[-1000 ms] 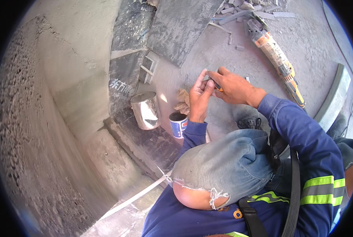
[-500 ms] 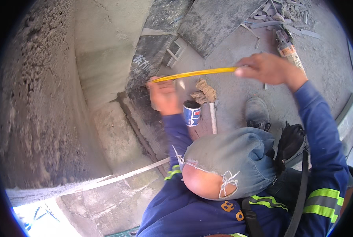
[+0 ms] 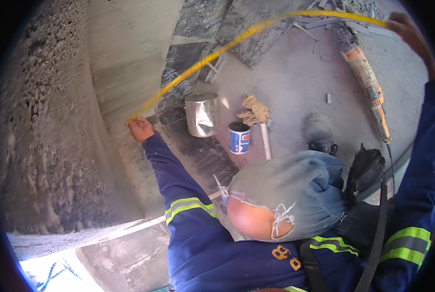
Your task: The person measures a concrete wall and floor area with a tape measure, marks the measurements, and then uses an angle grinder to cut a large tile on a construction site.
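Note:
A yellow tape measure blade [image 3: 246, 34] arcs across the upper part of the view between my two hands. My left hand [image 3: 141, 129] pinches its end close to the foot of the rough concrete wall [image 3: 47, 126]. Far up at the right, my right hand [image 3: 408, 30] is closed round the other end; whether a tape case sits in that hand is hidden. Beneath the blade stand a shiny, dented metal can [image 3: 201, 116] and a smaller blue and white can [image 3: 239, 138].
An orange angle grinder [image 3: 366, 78], its cable attached, lies at the right. Brown work gloves [image 3: 253, 110] and a pale rod [image 3: 265, 141] are beside the blue can. Dark boards [image 3: 259, 29] and broken scraps [image 3: 324, 22] lie farther off. A black pouch [image 3: 366, 168] hangs by my knee.
My hands have spread apart, drawing out more tape. The left went left and nearer to the wall, the right up and right. The metal can and the whole grinder now show.

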A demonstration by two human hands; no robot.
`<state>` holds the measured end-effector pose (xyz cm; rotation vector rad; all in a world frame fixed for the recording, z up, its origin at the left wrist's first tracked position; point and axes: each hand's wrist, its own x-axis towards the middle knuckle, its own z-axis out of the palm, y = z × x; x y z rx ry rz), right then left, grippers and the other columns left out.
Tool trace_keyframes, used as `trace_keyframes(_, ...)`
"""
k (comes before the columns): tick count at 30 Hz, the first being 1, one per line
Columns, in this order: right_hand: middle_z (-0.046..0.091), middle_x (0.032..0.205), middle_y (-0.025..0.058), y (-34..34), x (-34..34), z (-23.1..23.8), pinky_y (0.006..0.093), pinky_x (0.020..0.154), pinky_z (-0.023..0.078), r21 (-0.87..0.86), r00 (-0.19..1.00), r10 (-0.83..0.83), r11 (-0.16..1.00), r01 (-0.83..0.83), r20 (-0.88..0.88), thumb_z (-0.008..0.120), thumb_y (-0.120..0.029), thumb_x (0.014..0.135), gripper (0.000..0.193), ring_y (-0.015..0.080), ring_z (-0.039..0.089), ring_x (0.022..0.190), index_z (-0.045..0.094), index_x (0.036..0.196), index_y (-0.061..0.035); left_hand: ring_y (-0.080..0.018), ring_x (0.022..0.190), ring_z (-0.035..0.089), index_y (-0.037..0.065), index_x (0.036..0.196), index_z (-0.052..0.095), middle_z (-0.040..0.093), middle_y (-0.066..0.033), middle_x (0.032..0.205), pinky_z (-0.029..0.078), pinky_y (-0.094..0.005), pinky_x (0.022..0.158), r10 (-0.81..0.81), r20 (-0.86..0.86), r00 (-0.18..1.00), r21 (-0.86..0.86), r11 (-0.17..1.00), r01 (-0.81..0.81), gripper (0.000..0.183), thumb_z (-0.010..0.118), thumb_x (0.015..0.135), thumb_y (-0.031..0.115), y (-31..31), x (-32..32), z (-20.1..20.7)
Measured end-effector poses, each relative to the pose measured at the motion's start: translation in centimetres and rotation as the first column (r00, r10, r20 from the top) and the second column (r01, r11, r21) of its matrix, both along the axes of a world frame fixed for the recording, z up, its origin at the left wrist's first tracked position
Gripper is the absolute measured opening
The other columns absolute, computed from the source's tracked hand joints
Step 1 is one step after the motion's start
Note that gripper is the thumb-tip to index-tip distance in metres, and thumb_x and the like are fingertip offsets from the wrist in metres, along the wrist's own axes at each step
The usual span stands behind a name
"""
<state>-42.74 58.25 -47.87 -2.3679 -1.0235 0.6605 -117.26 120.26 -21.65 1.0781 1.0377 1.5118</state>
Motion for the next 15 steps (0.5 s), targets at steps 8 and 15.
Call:
trace_keyframes(8,0.073,0.107,0.0226,9.9,-17.4,7.0,0.0383,0.062,0.064,-0.04,0.944,0.116,0.99,-0.135,-0.307,0.067,-0.056,0.099,0.066,0.0313,0.077,0.075,0.07,0.129,0.0027,-0.0306,0.125,0.062,0.01,0.14,0.047,0.063,-0.0111,0.132,0.053,-0.0466,0.103,-0.028,-0.229,0.973,0.195,0.978,0.074,0.038,0.062,0.109,0.026,-6.4,12.9,1.2)
trace_keyframes(15,0.071,0.112,0.0246,11.3,-21.2,7.8,0.0364,0.064,0.064,-0.072,0.81,0.15,0.97,-0.23,-0.567,0.069,-0.061,0.096,0.076,0.0318,0.078,0.08,0.067,0.132,0.0057,-0.0317,0.117,0.068,0.008,0.139,0.047,0.064,-0.0141,0.127,0.054,-0.0504,0.105,-0.044,-0.41,0.911,0.274,0.947,0.169,0.037,0.063,0.107,0.017,-6.2,15.9,3.2)
